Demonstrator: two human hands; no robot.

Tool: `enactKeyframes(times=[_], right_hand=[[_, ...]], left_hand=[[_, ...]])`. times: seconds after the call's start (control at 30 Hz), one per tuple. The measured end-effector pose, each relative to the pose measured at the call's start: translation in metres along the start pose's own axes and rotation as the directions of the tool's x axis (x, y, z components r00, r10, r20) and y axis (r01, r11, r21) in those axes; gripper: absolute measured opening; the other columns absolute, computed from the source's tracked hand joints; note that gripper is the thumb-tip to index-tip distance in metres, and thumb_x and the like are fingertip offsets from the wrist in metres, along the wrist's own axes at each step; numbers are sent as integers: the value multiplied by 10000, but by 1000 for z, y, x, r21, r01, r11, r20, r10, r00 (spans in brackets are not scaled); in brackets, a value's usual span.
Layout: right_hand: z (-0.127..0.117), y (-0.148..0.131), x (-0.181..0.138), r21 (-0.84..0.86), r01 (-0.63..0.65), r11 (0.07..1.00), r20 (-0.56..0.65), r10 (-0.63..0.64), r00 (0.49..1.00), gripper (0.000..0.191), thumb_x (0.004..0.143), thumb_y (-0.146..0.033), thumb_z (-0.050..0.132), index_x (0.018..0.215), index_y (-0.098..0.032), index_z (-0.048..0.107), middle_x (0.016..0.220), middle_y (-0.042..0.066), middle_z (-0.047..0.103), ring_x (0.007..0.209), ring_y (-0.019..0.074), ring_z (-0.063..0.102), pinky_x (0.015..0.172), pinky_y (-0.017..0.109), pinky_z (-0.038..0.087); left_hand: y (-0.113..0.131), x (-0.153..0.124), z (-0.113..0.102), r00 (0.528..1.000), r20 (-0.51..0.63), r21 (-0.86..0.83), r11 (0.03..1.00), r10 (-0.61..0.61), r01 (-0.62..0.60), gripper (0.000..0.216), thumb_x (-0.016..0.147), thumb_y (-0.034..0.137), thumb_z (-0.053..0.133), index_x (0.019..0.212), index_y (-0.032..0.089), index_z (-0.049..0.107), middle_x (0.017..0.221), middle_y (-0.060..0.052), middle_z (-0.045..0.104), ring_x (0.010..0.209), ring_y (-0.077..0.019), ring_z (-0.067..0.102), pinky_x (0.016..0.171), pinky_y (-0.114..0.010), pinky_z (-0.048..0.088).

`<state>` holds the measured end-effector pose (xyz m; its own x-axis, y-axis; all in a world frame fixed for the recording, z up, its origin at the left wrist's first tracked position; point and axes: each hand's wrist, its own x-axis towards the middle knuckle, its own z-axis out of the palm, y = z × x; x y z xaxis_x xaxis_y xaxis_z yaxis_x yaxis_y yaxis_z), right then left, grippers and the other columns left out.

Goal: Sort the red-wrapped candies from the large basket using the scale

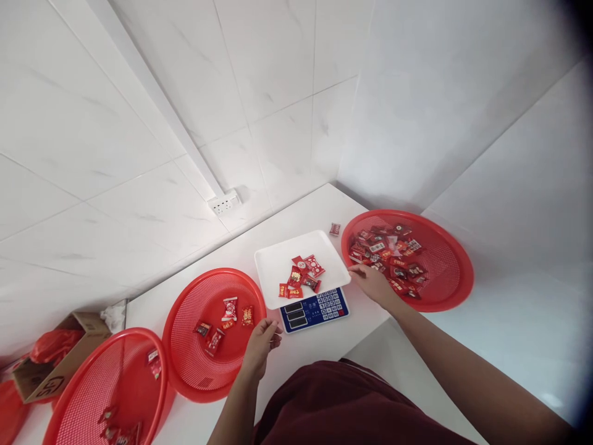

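A white weighing tray (273,262) sits on a digital scale with a blue keypad panel (315,310). Several red-wrapped candies (296,276) lie loose on the tray. My right hand (372,283) is at the tray's right edge, beside a red basket (451,272); its fingers reach toward the tray rim, and nothing shows in them. By the scale's lower left corner, my left hand (263,347) has its fingers curled in, with no item visible between them. Closest to it on the left stands another red basket (185,364) with several scattered wrapped candies.
The right basket holds a heap of wrapped candies (389,253). One candy (335,229) lies on the white table behind the tray. A third red basket (92,377) and a cardboard box (69,361) stand at far left. A wall socket (224,202) is above the table.
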<state>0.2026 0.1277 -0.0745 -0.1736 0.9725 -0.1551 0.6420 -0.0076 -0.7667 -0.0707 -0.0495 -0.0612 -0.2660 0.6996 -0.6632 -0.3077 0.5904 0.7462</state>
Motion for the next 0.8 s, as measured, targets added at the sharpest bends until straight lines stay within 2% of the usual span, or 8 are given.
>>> enactKeyframes(times=[0.1,0.27,0.47,0.8], right_hand=[[-9,22,-4,-132,-37,991,-66,29,997,228,787,-291,471,896,-194,646,953,74,686,875,209,622,777,305,454],[-11,43,-12,-236,-77,969,-61,64,996,244,797,-264,473,946,-176,645,997,98,677,928,217,619,807,307,453],[-5,51,-18,-292,-78,953,-50,66,997,291,811,-258,471,1037,-145,615,1061,122,658,994,229,598,847,317,442],[0,59,-18,-295,-73,953,-72,54,996,282,816,-261,474,1043,-167,611,1064,104,658,1009,218,592,856,310,438]], left_hand=[[-4,1,1,1000,13,14,1000,-3,3,402,597,511,682,761,167,556,684,12,582,580,-72,504,612,-232,400],[-3,-1,6,1000,23,30,1000,-2,1,408,583,516,690,748,166,559,678,11,585,577,-72,501,613,-234,400],[-2,-4,8,1000,29,46,999,2,-4,406,578,522,689,736,172,559,682,12,585,580,-75,499,619,-239,400],[-8,-5,8,999,34,60,998,-8,6,397,590,517,681,747,175,556,693,11,588,582,-76,497,613,-234,402]])
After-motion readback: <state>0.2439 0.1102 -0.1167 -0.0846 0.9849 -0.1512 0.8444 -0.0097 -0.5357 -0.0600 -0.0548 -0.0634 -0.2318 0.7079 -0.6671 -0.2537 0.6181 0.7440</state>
